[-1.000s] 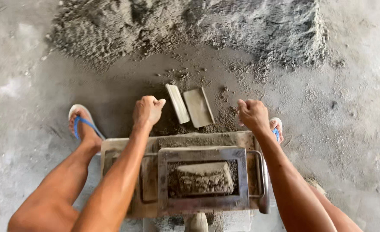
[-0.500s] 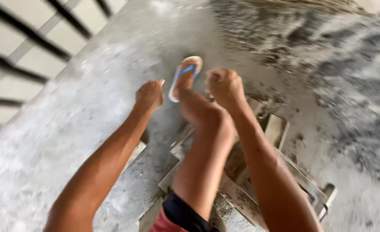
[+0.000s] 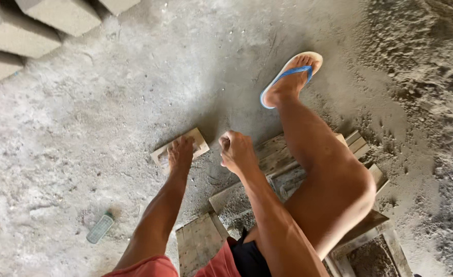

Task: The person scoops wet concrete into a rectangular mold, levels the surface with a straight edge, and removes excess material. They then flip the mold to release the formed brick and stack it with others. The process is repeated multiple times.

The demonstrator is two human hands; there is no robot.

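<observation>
The left hand [image 3: 180, 154] lies palm-down on a small flat wooden board [image 3: 181, 150] that rests on the dusty concrete floor [image 3: 83, 128]. The right hand [image 3: 237, 151], at three o'clock of the left and just beside it, is closed in a loose fist above the near edge of a wooden mould frame [image 3: 283, 159]. A bare leg crosses the frame, its foot in a blue-strapped sandal [image 3: 290, 77] at one o'clock. Grey concrete blocks [image 3: 26, 25] sit at ten o'clock, loose sand [image 3: 431, 61] at two o'clock, and a small pale flat object [image 3: 100, 228] at seven o'clock.
</observation>
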